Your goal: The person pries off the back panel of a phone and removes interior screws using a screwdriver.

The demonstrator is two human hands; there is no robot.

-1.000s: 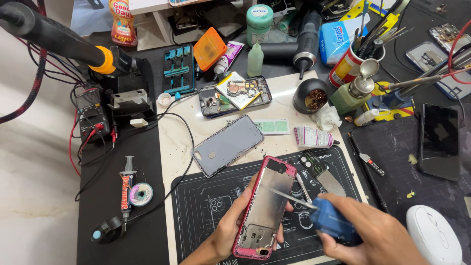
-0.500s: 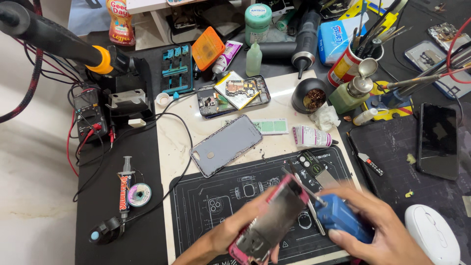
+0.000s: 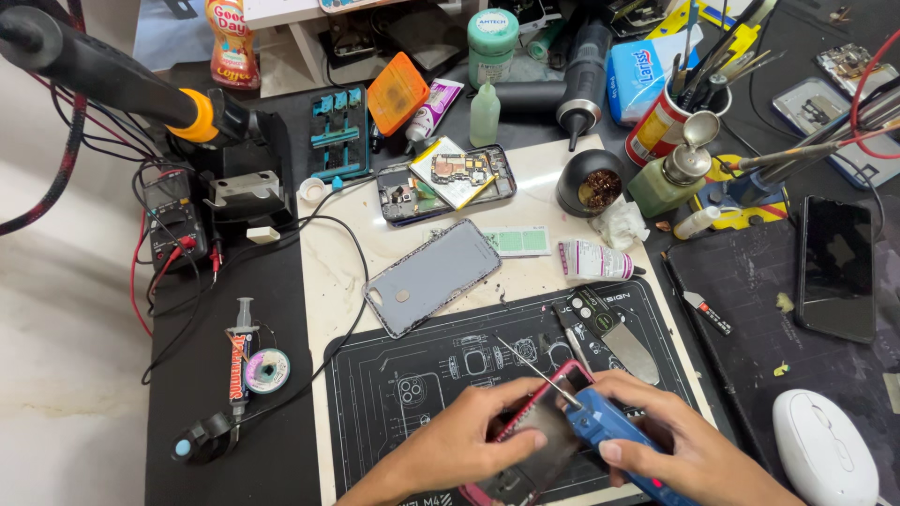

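Left hand [image 3: 469, 436] grips red-framed phone housing [image 3: 534, 440] over the black repair mat [image 3: 394, 375], near the bottom edge of view; long axis runs lower-left to upper-right. Right hand [image 3: 675, 440] wraps blue screwdriver [image 3: 609, 431], thin shaft pointing up-left past the housing's top corner.

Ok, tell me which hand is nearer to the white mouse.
Right. The right hand, gripping the blue screwdriver, sits just left of the white mouse. The left hand, holding the red-framed phone, is farther left, beyond the right hand.
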